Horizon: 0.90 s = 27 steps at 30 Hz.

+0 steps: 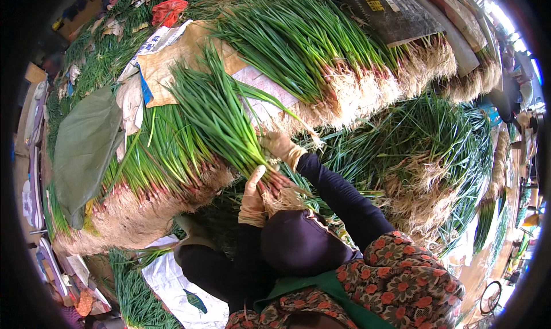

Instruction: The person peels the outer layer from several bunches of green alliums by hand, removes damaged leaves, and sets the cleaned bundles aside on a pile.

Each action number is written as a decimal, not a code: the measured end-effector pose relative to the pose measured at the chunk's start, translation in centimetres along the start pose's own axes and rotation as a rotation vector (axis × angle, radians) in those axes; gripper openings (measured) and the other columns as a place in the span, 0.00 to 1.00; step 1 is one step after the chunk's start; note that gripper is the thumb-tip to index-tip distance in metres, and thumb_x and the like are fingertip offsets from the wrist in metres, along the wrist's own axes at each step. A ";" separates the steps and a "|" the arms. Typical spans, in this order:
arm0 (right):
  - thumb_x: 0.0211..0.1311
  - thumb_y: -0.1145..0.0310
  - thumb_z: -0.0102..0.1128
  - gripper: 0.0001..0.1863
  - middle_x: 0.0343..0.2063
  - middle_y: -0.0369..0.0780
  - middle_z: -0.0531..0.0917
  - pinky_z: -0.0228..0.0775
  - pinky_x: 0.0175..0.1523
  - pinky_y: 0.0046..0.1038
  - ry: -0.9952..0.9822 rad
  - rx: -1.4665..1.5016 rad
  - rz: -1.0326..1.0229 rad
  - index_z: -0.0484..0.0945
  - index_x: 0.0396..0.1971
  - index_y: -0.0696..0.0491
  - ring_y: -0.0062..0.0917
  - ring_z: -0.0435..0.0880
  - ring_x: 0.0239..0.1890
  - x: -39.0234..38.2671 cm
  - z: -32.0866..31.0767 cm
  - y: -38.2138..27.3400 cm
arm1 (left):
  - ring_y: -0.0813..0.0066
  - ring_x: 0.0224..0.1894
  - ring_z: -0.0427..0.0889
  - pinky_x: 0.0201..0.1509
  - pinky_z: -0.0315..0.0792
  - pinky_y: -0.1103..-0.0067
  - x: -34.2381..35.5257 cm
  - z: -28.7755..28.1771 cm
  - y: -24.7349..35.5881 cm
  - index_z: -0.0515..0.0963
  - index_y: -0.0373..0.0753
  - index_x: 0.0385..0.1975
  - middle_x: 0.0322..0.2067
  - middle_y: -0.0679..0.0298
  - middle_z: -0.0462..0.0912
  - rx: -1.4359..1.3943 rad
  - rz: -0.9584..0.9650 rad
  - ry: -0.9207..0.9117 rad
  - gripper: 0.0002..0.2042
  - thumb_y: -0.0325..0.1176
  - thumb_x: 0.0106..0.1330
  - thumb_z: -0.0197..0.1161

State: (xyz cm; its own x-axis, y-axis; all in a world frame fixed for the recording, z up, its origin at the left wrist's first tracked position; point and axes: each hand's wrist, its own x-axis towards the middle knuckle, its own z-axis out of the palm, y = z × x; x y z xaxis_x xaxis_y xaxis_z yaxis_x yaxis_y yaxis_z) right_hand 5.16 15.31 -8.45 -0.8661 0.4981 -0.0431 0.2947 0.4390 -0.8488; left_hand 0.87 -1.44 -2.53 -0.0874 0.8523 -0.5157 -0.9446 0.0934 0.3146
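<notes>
A bunch of spring onions (224, 119) with long green leaves, reddish stem ends and pale roots is held in front of me, leaves pointing up and left. My left hand (252, 197), in a cream glove, grips it low down, thumb across the stems just above the roots. My right hand (282, 148), gloved too, is closed against the bunch's right side a little higher; its fingertips are partly hidden. One stray stalk (287, 112) sticks out rightward past the right hand, its root end hanging loose.
Packed rows of spring onions lie at left (166, 151) and far side (304, 42), roots toward me. A tan sheet (189, 62) and a green cloth (86, 151) partly cover them. At right is a loose heap (436, 139). A white sack (183, 289) lies lower left.
</notes>
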 end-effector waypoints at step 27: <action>0.61 0.60 0.49 0.18 0.31 0.41 0.80 0.72 0.36 0.26 -0.117 0.480 0.385 0.72 0.46 0.57 0.26 0.78 0.32 -2.4 -3.1 -4.0 | 0.76 0.23 0.74 0.33 0.70 0.87 -1.1 0.6 0.5 0.66 0.22 0.41 0.25 0.52 0.76 0.202 0.306 -0.111 0.24 0.44 0.63 0.49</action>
State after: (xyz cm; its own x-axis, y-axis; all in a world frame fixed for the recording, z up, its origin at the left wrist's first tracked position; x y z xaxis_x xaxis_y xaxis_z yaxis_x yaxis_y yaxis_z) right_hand 7.26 14.63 -3.31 -0.7806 0.4566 -0.4269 0.4033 -0.1539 -0.9020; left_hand 0.65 -2.02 -1.33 -0.3109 0.9059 -0.2876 -0.7977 -0.0842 0.5971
